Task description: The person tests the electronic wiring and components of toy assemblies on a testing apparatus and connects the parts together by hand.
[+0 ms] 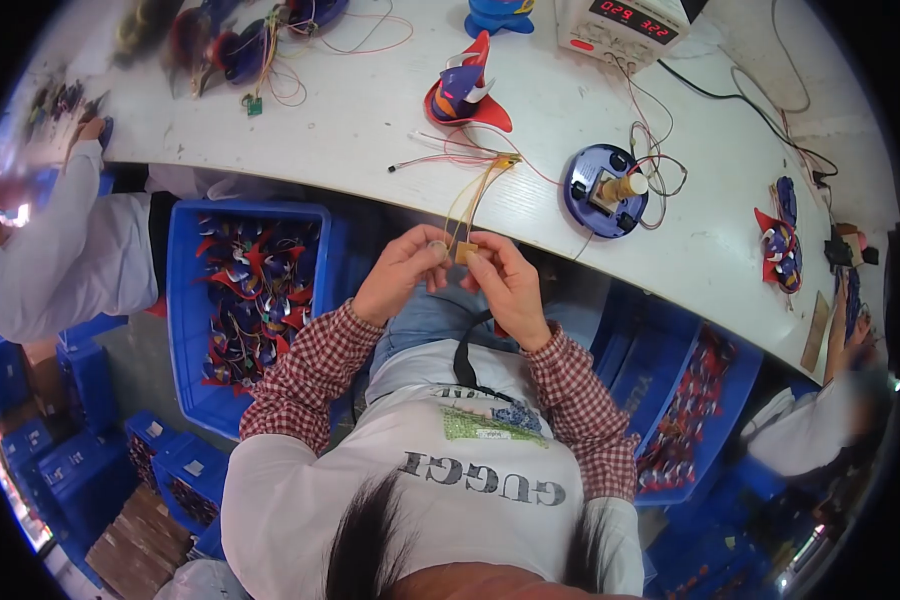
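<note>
My left hand (398,272) is closed in a pinch on a small round disc (438,250) just off the table's front edge. Beside it, my right hand (515,288) pinches a small tan square piece (465,252) between thumb and fingers. Thin yellowish wires (478,200) run from the hands up to a wire bundle (508,160) lying on the white table (360,130). Farther back sits a red, purple and white plastic figure part (460,92). To the right of the wires lies a round purple base (606,190) with a metal-and-tan part standing on it.
A power supply (625,28) with red digits stands at the back, its leads trailing over the table. Blue crates (182,300) of colourful parts flank my lap. Co-workers sit at left (80,240) and right (800,430). More wired parts (240,50) lie back left.
</note>
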